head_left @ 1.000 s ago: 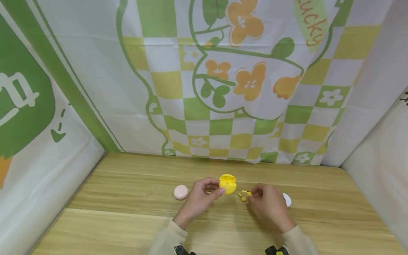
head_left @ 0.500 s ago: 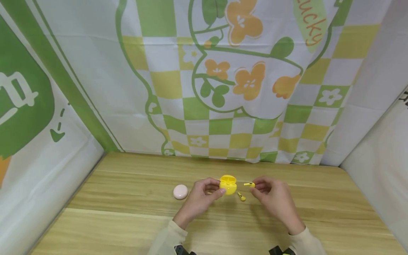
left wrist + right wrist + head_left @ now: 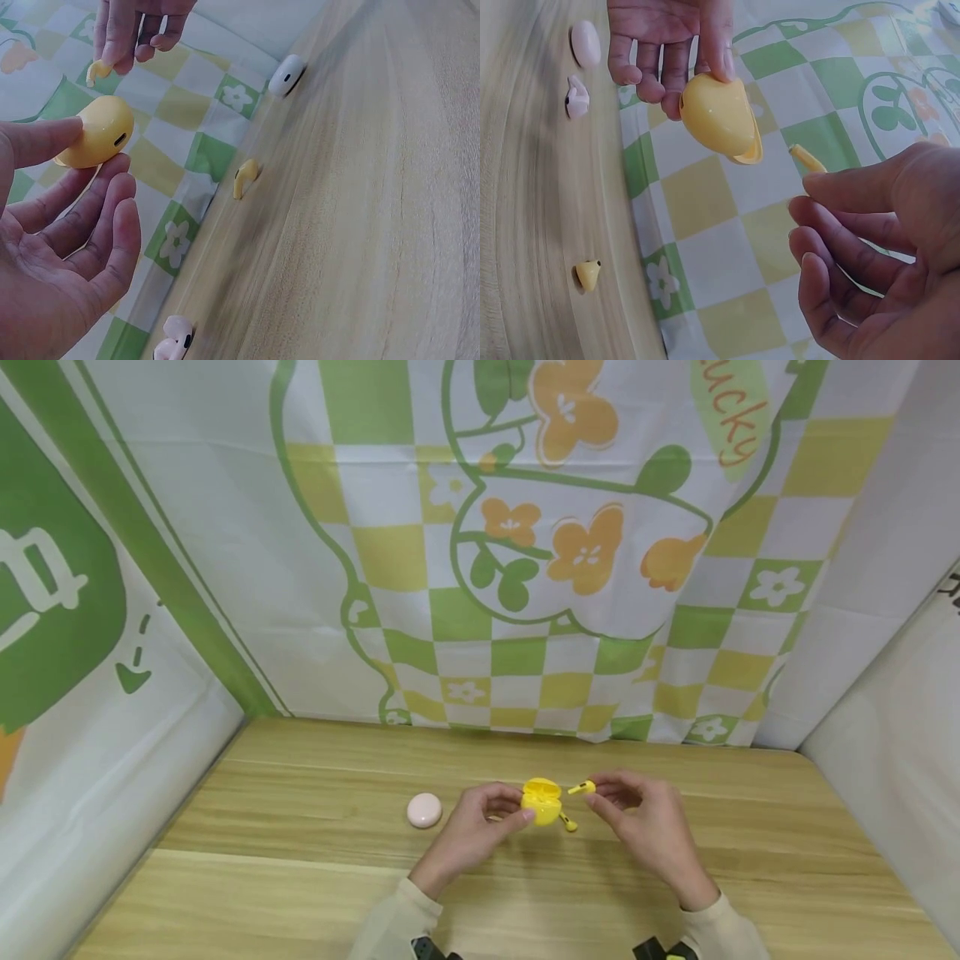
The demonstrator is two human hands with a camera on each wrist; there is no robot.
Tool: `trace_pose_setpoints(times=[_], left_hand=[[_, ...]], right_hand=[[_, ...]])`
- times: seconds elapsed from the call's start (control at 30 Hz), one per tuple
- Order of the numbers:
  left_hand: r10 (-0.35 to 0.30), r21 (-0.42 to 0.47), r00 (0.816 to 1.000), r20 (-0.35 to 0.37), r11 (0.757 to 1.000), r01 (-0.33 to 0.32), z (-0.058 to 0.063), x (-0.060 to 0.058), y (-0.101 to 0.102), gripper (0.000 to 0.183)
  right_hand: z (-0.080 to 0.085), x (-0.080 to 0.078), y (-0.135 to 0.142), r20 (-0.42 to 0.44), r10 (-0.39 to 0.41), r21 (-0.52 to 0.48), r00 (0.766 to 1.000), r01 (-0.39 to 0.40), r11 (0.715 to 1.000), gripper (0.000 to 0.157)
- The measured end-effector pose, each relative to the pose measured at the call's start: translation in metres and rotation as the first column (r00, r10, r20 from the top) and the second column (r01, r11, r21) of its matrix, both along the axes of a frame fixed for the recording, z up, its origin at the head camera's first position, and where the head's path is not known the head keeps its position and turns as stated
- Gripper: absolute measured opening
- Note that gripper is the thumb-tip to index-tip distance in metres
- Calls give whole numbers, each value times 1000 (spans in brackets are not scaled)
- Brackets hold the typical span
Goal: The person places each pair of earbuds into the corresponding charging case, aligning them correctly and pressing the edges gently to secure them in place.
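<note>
- Over the middle of the worktop [image 3: 300,814], well in from its left and right edges, the right hand [image 3: 651,828] pinched a yellow earbud [image 3: 582,787] between thumb and fingertip, the gap between them narrow and the other fingers loosely bent.
- The earbud was in the air beside the open case, stem tip toward it, apart from it. It looked very light, stiff and slick; the rounded head seemed the surest place for the pinch, leaving the stem free.
- The left hand [image 3: 471,831] held the yellow case [image 3: 542,810] raised off the worktop, thumb on one face, fingers behind, lid up.
- The case looked like hard, glossy plastic, light but likely slippery; the smooth lower body suited the grip, while the lid and its hinge were probably the weaker parts.
- Both forearms reached in from the front, angled toward each other.
- Below, a loose earbud [image 3: 570,824] lay on the worktop between the hands.
- Toward the left edge, a pink case [image 3: 424,810] lay just beside the left hand, with a pink earbud [image 3: 577,99] near it.
- A white case [image 3: 286,75] also lay on the worktop, out of sight in the head view.
</note>
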State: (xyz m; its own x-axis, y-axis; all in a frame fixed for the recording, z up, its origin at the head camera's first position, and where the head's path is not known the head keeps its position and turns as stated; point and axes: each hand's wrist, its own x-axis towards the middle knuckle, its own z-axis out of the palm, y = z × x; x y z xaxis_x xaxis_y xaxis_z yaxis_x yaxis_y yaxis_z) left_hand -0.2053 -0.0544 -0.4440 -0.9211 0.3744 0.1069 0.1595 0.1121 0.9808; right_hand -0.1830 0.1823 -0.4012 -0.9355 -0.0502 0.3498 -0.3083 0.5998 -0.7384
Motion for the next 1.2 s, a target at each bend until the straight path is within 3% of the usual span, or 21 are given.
trace_pose_setpoints(times=[0.33,0.7,1.2], left_hand=[[-29,-16,1000,-12,999,29,0,0,1,26],[-66,-7,998,-1,998,66,2,1,1,27],[-84,6,996,-3,996,84,1,1,2,25]], right_hand=[[-4,-3,-2,-106,56,-12,993,-57,998,20],[-8,-2,-8,-277,108,-6,955,-114,993,24],[-14,-1,-13,-245,123,19,962,-122,992,21]])
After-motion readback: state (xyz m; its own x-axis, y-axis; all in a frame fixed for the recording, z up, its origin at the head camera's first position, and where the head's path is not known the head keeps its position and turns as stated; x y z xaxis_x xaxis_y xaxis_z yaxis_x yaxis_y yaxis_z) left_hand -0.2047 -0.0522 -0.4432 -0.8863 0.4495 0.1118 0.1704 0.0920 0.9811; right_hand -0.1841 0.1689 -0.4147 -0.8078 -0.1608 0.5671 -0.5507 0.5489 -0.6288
